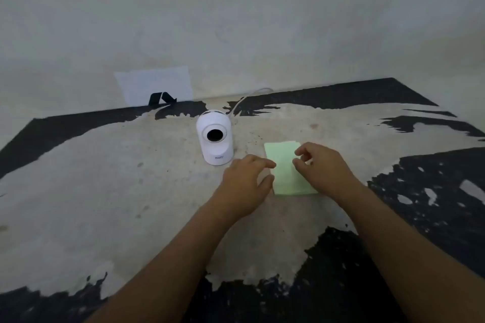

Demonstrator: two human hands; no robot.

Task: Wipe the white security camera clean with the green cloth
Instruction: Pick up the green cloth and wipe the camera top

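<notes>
The white security camera (215, 136) is seen standing upright on a worn table (105, 165), a little left of the middle of the view, with its dark round lens turned towards the viewer. A white cable (244, 98) is seen running from behind it towards the wall (236, 21). Just to the right of the camera, and apart from it, the green cloth (284, 165) is laid flat on the table as a folded rectangle.

The left hand (244, 186) is held at the cloth's left edge, just in front of the camera's base; its fingers are loosely curled and spread, with nothing grasped, and whether the fingertips touch the cloth cannot be told. The right hand (322, 165) is held over the cloth's right side, its thumb and fingers bent towards each other above the fabric, but no fabric is seen gripped between them.

The table surface is marked by pale bare patches and remnants of black coating. At the far edge, a small black stand (161, 98) is seen before a pale sheet of paper (154, 85) fixed to the wall.
</notes>
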